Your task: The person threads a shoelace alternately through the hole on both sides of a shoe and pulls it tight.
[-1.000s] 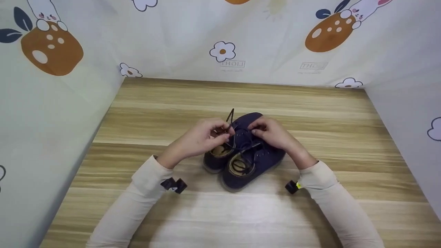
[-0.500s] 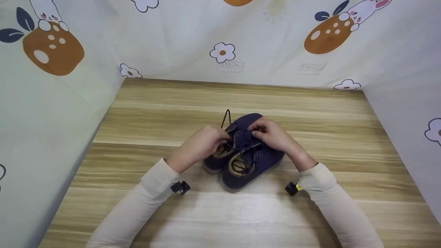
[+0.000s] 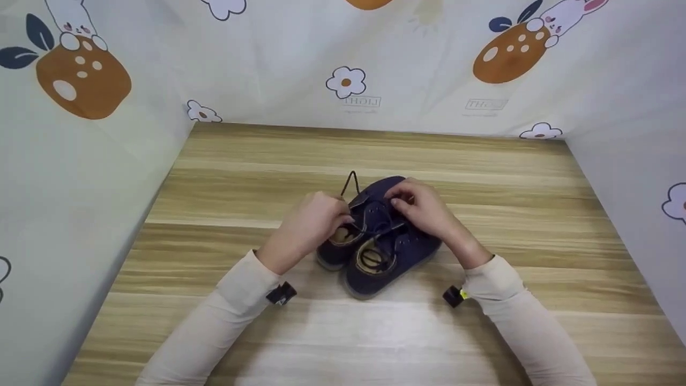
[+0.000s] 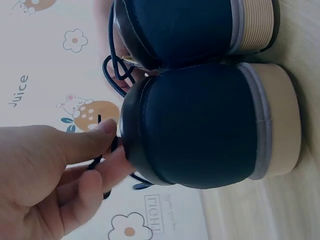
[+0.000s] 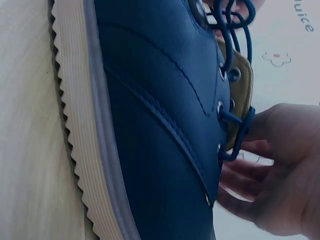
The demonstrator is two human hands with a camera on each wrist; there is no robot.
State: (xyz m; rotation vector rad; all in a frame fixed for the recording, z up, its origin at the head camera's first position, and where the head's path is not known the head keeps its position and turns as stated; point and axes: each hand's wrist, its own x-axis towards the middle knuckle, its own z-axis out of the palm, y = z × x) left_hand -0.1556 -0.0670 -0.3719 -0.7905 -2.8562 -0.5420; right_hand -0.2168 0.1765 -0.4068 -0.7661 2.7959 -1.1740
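Two navy lace-up shoes stand side by side, toes pointing away: the left shoe and the right shoe. My left hand is over the left shoe's opening. In the left wrist view, its thumb and fingers pinch a dark shoelace beside the shoe's collar. A loop of this lace stands up beyond the hand in the head view. My right hand holds the left shoe near its eyelets, thumb and fingertips close together. The right shoe partly hides those fingers in the right wrist view.
The shoes rest on a wood-grain table. White printed curtains surround its back and sides. Loose laces lie over the right shoe's opening. A small black camera is worn on each wrist.
My left hand has turned over and moved down to the left shoe's collar, then slightly left. The upright lace loop has shifted left. The right hand has barely moved.
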